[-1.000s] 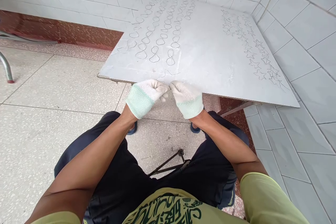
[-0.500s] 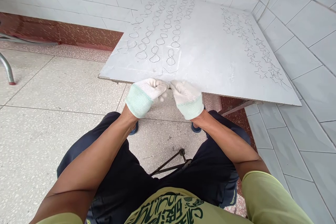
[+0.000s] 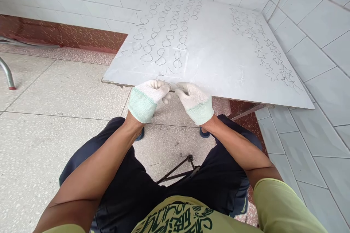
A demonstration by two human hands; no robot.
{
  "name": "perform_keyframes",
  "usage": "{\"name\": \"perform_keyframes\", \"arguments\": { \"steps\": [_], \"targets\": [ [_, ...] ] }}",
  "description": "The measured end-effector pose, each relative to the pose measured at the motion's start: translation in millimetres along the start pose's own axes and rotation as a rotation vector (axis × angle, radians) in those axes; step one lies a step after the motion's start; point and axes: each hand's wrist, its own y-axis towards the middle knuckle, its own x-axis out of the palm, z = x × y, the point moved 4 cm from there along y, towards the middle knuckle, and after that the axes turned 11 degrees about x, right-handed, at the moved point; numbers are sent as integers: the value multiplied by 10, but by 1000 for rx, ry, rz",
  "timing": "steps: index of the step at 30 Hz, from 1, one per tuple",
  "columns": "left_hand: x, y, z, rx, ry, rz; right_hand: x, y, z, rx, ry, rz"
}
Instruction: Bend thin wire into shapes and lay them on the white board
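Note:
Both my hands wear white knitted gloves with pale green cuffs and meet at the near edge of a white board (image 3: pixel 218 62). A thin bent wire (image 3: pixel 171 71) rises from between them in a wavy line over the board. My left hand (image 3: pixel 150 94) is closed in a pinch on it. Close beside it, my right hand (image 3: pixel 193 98) pinches too, its fingertips at the wire; the exact grip is hidden by the gloves. Just beyond lies a figure-eight wire shape (image 3: pixel 177 55), with several rows of similar looped shapes behind it.
Several star-shaped wire pieces (image 3: pixel 272 76) lie along the board's right side. Tiled walls (image 3: pixel 308 25) border the board at the back and right. A metal leg (image 3: pixel 7 72) stands on the speckled floor (image 3: pixel 54 145) at left. A dark folding frame (image 3: pixel 177 170) is between my knees.
My hands have shifted slightly left and a small gap has opened between the fingertips. The wire's wavy end has moved left and turned a little over the board.

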Motion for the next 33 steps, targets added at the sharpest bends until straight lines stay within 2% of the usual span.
{"name": "perform_keyframes", "arguments": {
  "steps": [6,11,17,20,25,33],
  "targets": [
    [57,-1,-26,-81,-166,11,-57,-97,-53,42,-107,143],
    [66,-19,-29,-82,-174,99,-79,-113,-45,25,-254,215],
    [84,-64,-46,-20,-279,156,-55,-178,-6,-120,-368,285],
    [109,-76,-74,21,-354,169,-59,-203,-41,-93,-283,271],
    [149,-80,-141,-10,-490,156,-67,-199,-104,-70,-190,220],
    [161,-76,-36,34,-515,79,-65,-192,-106,-44,-181,199]
  ]
}}
